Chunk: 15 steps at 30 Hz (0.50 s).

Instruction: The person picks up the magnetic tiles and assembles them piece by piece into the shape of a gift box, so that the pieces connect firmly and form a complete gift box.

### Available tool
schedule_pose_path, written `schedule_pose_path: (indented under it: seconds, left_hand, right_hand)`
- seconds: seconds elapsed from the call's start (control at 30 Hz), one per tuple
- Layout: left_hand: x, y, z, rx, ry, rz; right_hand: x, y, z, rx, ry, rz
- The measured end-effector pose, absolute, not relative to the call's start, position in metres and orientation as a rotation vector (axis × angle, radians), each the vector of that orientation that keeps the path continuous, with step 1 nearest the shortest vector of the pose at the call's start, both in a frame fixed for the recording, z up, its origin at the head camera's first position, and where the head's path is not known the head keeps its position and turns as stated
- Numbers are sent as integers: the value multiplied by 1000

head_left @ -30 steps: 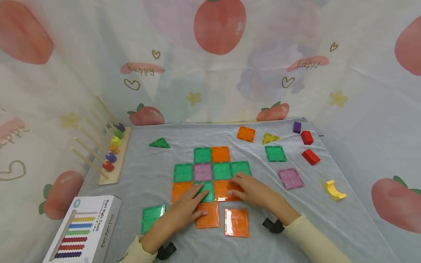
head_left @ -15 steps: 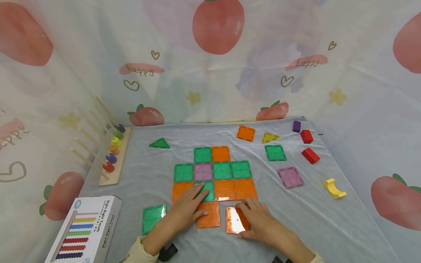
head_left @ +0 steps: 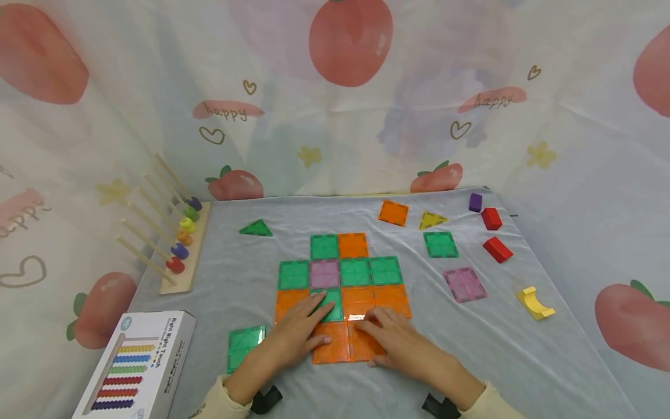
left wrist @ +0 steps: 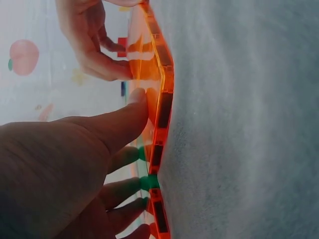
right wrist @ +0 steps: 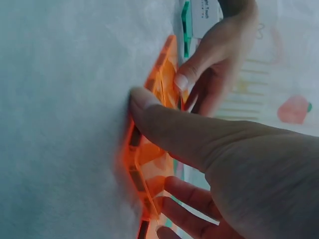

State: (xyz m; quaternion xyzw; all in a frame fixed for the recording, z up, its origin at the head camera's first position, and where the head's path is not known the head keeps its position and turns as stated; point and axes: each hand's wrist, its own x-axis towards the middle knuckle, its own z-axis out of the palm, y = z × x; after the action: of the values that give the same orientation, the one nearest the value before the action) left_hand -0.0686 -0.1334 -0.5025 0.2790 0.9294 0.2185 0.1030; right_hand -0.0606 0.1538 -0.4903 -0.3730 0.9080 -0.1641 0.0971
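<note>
A flat layout of translucent square magnetic tiles lies mid-table in the head view, with green, orange and purple squares edge to edge. My left hand [head_left: 289,336] rests on it with fingers extended over a green tile [head_left: 332,308], its thumb on an orange tile [head_left: 335,352] in the front row. To its right, my right hand [head_left: 405,344] holds another orange tile [head_left: 361,348] between thumb and fingers, up against that one. In the right wrist view the right thumb [right wrist: 149,107] lies at the tile's edge. The left wrist view shows the left thumb [left wrist: 132,112] on orange plastic.
A loose green tile [head_left: 243,343] lies left of the left forearm. Further left stand a white toy box [head_left: 167,355] and a peg board [head_left: 196,250] with coloured beads. Loose tiles, red blocks [head_left: 497,249] and a yellow arch block [head_left: 534,304] lie to the right.
My right hand left the right-hand orange tile of the layout, took hold of the separate front orange tile and slid it left and slightly forward against its neighbour. The left hand stayed put.
</note>
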Motion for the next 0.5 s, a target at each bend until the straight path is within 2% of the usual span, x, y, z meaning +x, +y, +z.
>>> schedule_pose_path:
  seconds: [0.3, 0.5]
  left_hand:
    - [-66, -134, -503, 816, 2760, 649]
    - [-66, -131, -501, 830, 2765, 635]
  right_hand:
    - [-54, 157, -496, -1127, 2623, -709]
    - [-60, 162, -497, -1009, 2629, -782]
